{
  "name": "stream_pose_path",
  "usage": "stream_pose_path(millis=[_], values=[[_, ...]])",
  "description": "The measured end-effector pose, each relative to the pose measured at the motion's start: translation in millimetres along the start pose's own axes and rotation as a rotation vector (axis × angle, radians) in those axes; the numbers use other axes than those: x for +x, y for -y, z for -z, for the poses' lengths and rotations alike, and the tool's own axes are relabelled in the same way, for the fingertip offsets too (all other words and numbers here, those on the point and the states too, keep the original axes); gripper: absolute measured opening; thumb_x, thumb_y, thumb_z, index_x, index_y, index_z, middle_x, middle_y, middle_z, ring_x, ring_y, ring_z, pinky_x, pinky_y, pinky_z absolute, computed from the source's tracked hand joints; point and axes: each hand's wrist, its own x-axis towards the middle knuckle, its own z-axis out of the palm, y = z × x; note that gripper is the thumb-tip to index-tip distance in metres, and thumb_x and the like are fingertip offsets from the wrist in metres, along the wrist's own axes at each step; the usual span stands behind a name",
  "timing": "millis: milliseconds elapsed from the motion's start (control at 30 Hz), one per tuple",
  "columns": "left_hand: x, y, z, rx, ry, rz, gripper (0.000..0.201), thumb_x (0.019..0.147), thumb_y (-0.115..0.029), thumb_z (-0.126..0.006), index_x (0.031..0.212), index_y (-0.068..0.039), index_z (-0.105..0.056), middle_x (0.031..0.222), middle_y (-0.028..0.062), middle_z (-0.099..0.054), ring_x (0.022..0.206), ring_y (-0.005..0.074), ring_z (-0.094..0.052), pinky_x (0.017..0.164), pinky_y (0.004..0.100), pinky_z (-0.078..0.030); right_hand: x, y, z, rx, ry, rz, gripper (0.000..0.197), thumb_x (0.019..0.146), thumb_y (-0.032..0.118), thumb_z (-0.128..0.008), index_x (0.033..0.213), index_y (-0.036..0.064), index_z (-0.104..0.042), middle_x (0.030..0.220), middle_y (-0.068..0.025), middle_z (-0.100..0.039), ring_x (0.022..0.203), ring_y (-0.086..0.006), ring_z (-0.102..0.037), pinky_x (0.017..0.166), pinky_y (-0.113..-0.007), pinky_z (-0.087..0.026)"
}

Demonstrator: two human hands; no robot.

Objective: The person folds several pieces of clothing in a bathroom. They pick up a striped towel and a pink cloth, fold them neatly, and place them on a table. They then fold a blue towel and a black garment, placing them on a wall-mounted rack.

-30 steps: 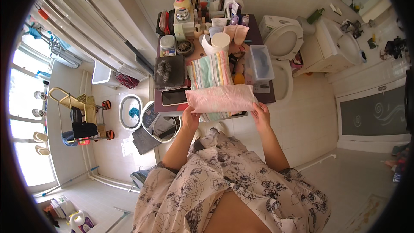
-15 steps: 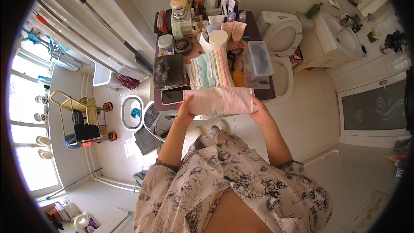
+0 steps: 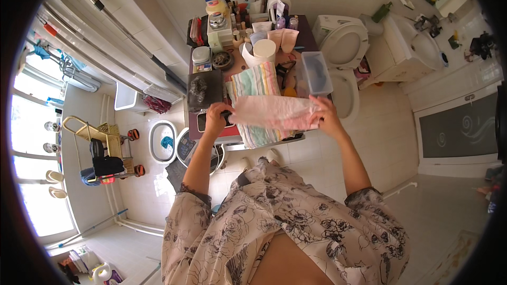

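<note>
A pale pink folded cloth (image 3: 274,111) stretches between my two hands above the front of the table. My left hand (image 3: 215,119) pinches its left end, and my right hand (image 3: 327,115) grips its right end. Beneath it lies a striped cloth (image 3: 253,80) in white, green, pink and yellow, whose lower part hangs over the table's front edge. Partly behind my left hand is a dark-screened phone (image 3: 202,122). Just beyond my right hand stands a clear plastic box (image 3: 315,73). A white roll (image 3: 264,51) stands behind the striped cloth.
Bottles, tubes and jars crowd the back of the dark table (image 3: 193,74). A black box (image 3: 205,89) sits at its left. Right of it are a toilet (image 3: 346,42) and a washbasin (image 3: 425,55). On the floor at left are a basin (image 3: 153,142) and a folding trolley (image 3: 108,142).
Both hands have risen and moved farther forward and apart with the pink cloth, now stretched wider. More of the striped cloth's lower part shows, and the left hand now covers part of the phone.
</note>
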Motion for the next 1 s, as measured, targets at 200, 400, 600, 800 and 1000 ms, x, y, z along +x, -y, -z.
stream_pose_path(millis=[200, 400, 600, 800, 1000], values=[[-24, -34, -40, -0.312, 0.008, 0.675, 0.023, 0.076, -0.012, -0.059, 0.096, -0.001, -0.06, 0.076, 0.0087, -0.064, 0.066, 0.0166, -0.061, 0.063, 0.028, -0.049, -54, -24, -50, 0.314, -0.265, -0.383, 0.035, 0.07, -0.012, -0.05, 0.095, 0.0073, -0.062, 0.109, -0.0067, -0.061, 0.094, -0.0226, -0.056, 0.078, -0.032, -0.046], [-20, -26, -48, -0.441, 0.067, 0.923, 0.041, 0.069, -0.027, -0.075, 0.093, 0.002, -0.058, 0.067, 0.0025, -0.06, 0.056, 0.009, -0.054, 0.052, 0.0242, -0.044, -38, -20, -54, 0.039, -0.27, -0.378, 0.033, 0.073, 0.0, -0.061, 0.105, 0.007, -0.058, 0.107, -0.008, -0.057, 0.082, -0.0217, -0.057, 0.073, -0.029, -0.048], [-5, -9, -40, -0.921, -0.032, 0.933, 0.016, 0.075, -0.014, -0.067, 0.081, -0.001, -0.057, 0.062, -0.0006, -0.054, 0.05, 0.0045, -0.044, 0.043, 0.0173, -0.031, -11, -14, -33, 0.013, -0.167, -0.375, 0.015, 0.075, 0.009, -0.062, 0.089, 0.0045, -0.063, 0.094, -0.0076, -0.061, 0.076, -0.0285, -0.059, 0.071, -0.036, -0.049], [19, -40, -27, -0.948, -0.129, 1.192, 0.013, 0.077, -0.011, -0.066, 0.083, -0.004, -0.057, 0.065, 0.0007, -0.055, 0.049, 0.0059, -0.046, 0.043, 0.018, -0.035, -13, -6, -17, 0.665, -0.133, -0.533, 0.018, 0.081, 0.011, -0.063, 0.096, 0.0001, -0.062, 0.085, -0.0047, -0.064, 0.072, -0.012, -0.06, 0.064, -0.024, -0.047], [6, -5, -26, -1.0, -0.096, 1.101, 0.021, 0.074, -0.016, -0.071, 0.086, -0.007, -0.057, 0.062, 0.0001, -0.055, 0.047, 0.007, -0.047, 0.042, 0.0198, -0.038, -18, 4, -19, 0.949, -0.193, -0.77, 0.024, 0.079, 0.009, -0.064, 0.101, 0.0007, -0.06, 0.088, -0.0023, -0.062, 0.074, -0.0086, -0.057, 0.064, -0.022, -0.046]])
